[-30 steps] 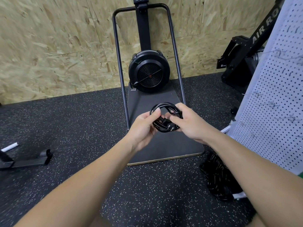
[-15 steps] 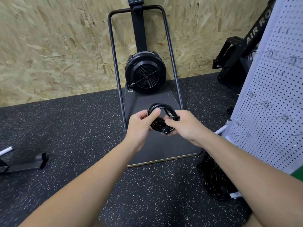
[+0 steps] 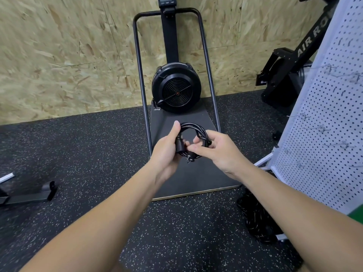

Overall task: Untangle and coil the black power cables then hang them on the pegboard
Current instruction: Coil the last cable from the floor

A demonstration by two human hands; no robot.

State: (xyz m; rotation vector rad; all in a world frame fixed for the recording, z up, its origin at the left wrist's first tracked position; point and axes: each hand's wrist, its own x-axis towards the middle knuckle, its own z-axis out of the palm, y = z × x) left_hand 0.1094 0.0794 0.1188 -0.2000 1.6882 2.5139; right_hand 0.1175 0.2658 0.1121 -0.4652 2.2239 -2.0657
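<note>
A black power cable [image 3: 196, 128], wound into a small coil, hangs between my two hands at chest height over the floor. My left hand [image 3: 167, 152] grips the coil's left side with the connector end against the thumb. My right hand [image 3: 218, 152] pinches the coil's right side with loosely bent fingers. A pronged plug [image 3: 190, 159] sticks out below the coil. The white pegboard [image 3: 322, 134] stands at the right, with several wire hooks on it.
A black fan machine [image 3: 176, 90] on a dark base board [image 3: 196, 183] stands ahead against the chipboard wall. A dark rope pile [image 3: 257, 218] lies by the pegboard's foot. Another black machine [image 3: 284, 75] is at back right. A metal foot [image 3: 29, 195] lies at left.
My right hand's fingers have loosened and shifted to the coil's right side. My left thumb now lies straight up along the coil. The plug now points down below the coil.
</note>
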